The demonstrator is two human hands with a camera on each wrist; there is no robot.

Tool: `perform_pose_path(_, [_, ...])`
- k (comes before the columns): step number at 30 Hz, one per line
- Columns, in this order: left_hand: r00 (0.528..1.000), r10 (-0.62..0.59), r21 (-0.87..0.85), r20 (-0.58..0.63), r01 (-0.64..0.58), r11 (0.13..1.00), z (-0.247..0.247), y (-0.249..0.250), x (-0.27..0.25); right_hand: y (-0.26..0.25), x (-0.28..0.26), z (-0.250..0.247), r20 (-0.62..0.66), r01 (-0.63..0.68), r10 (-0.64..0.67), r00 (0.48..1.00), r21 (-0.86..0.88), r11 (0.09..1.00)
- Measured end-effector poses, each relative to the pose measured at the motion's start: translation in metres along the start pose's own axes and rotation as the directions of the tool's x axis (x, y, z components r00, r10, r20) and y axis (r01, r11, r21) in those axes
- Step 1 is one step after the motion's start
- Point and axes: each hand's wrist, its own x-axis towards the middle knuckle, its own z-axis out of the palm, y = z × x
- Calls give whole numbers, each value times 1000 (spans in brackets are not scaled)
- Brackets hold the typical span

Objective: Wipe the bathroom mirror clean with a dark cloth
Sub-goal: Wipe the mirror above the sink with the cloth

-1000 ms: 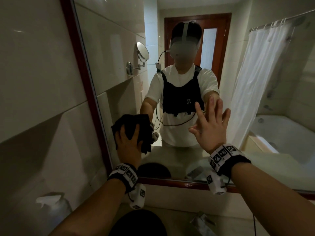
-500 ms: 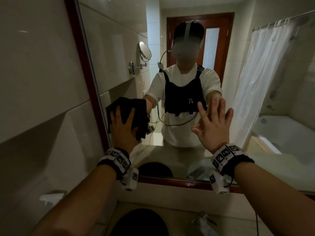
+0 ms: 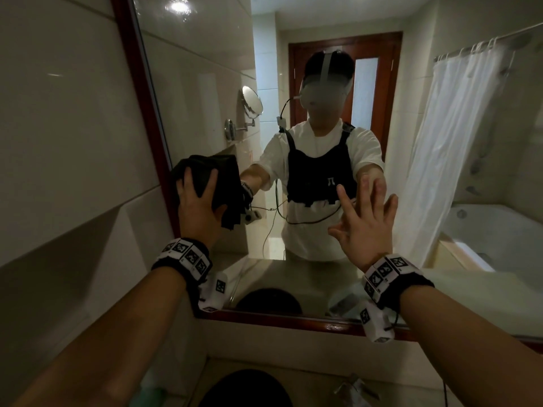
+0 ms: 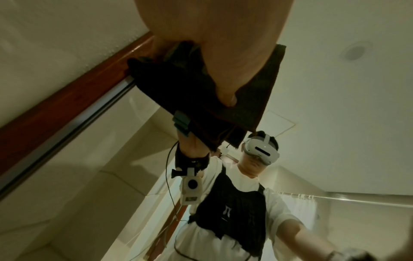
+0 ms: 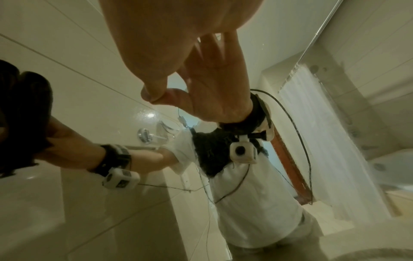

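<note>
The mirror [image 3: 323, 69] in a red-brown wooden frame [image 3: 141, 98] fills the wall ahead. My left hand [image 3: 197, 207] presses a dark cloth [image 3: 223, 177] flat on the glass beside the frame's left edge, fingers spread over it. In the left wrist view the thumb [image 4: 212, 53] lies on the cloth [image 4: 178, 88], which touches the frame. To the right, my right hand [image 3: 364, 224] rests on the glass with spread, straight fingers and holds nothing. The right wrist view shows that hand [image 5: 156, 61] meeting its reflection, with the cloth [image 5: 24, 106] at the far left.
A glossy tiled wall [image 3: 58, 142] adjoins the mirror on the left. Below the frame lie a pale counter with a black basin [image 3: 244, 389] and a metal tap [image 3: 352, 386]. The reflection shows a person, a door, a shower curtain and a bathtub.
My left hand has slid the cloth upward along the mirror's left edge. The right hand has stayed flat on the glass in about the same spot.
</note>
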Motion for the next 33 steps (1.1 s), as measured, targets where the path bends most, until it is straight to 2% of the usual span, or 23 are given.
perform_pose_path(9, [1000,-5,33,-9,6,999,-11,24,19,-4,1,0,-13,-14,14,1000,20,1000])
perform_pose_path(13, [999,44,89,-32,-41,995,-15,76,26,-5,2,0,-2,-19,19,1000,15,1000])
perform_pose_path(17, [990,139,137,6,-139,981,-6,145,19,-3,2,0,15,-17,17,1000,-1,1000])
perform_pose_path(20, [980,198,111,-11,-195,974,3,165,13,-1,1,1,16,-20,20,1000,-1,1000])
perform_pose_path(27, [975,220,90,-16,-217,972,2,144,17,2,0,-1,-9,-3,3,1000,27,1000])
perform_pose_path(33, [996,85,72,-8,-84,994,-17,91,24,-1,-1,-10,-75,3,3,997,69,998])
